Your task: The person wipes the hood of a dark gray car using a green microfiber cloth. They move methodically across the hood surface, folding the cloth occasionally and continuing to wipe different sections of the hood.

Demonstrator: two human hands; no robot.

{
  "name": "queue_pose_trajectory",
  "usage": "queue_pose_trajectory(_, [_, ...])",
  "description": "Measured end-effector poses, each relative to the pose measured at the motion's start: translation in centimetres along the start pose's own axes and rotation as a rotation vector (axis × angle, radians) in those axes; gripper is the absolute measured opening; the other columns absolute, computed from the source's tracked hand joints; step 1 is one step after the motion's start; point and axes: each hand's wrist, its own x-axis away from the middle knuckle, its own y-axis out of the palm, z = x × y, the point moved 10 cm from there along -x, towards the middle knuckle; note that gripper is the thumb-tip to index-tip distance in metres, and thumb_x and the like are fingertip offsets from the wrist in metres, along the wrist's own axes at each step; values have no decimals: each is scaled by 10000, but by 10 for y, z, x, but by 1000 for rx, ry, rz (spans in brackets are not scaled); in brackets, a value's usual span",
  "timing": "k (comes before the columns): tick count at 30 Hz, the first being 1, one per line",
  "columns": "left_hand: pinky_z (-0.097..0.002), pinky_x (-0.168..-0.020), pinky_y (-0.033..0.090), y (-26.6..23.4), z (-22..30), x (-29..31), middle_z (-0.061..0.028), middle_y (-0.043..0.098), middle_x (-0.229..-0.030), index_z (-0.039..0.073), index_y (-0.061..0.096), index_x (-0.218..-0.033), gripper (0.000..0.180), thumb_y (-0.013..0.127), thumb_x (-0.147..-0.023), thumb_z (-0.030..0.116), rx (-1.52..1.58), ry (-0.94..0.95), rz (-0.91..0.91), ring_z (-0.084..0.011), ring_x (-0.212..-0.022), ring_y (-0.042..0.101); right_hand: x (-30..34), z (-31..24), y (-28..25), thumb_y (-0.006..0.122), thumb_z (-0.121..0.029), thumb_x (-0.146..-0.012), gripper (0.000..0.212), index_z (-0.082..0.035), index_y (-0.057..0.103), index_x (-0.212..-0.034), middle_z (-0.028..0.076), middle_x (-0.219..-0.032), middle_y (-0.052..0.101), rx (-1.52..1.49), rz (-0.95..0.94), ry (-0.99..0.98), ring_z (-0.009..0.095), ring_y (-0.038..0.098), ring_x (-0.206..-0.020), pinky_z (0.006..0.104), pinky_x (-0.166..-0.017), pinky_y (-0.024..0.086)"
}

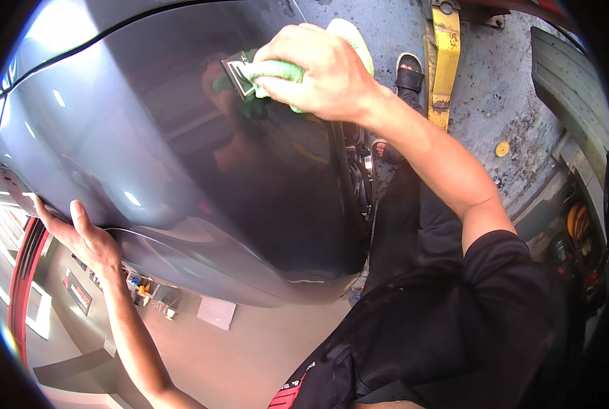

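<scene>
A dark grey, glossy car body panel (182, 136) fills the upper left. My right hand (318, 71) is closed round a green cloth (277, 73), its fingers pressing the cloth over a small black block (236, 76) with pale markings. The block's edge is at the panel's surface, where a green reflection shows beside it. Over at the panel's far left edge is my left hand (90, 242), fingers stretched and thumb raised, holding nothing. Its palm side rests at or close to the bodywork; exact contact cannot be made out.
A yellow metal arm (446, 61) stands on the stained grey floor (488, 123), near sandalled feet (409, 73). Behind my right hand shows a pale rounded item (352, 41). At right are a grey panel (570, 88) and an orange coil (578, 221). A red post (25, 279) rises at lower left.
</scene>
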Motion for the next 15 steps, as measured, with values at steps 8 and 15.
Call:
queue_pose_trajectory(8, [-475, -1261, 186, -1, -1, -1, -248, 246, -1650, 3, 218, -1621, 777, 533, -1018, 376, -15, -14, 4, -367, -1537, 255, 14, -15, 8, 815, -87, -708, 267, -92, 768, -971, 51, -944, 710, 38, 97, -154, 243, 679, -876, 351, -774, 567])
queue_pose_trajectory(15, [-457, -1273, 147, -1, -3, 1, -241, 242, -1663, -5, 239, -1613, 776, 549, -1024, 394, 13, -11, 3, -351, -1554, 223, 31, -31, 9, 813, -64, -741, 257, -75, 765, -993, 52, -982, 710, 53, 162, -168, 245, 676, -857, 355, -759, 563])
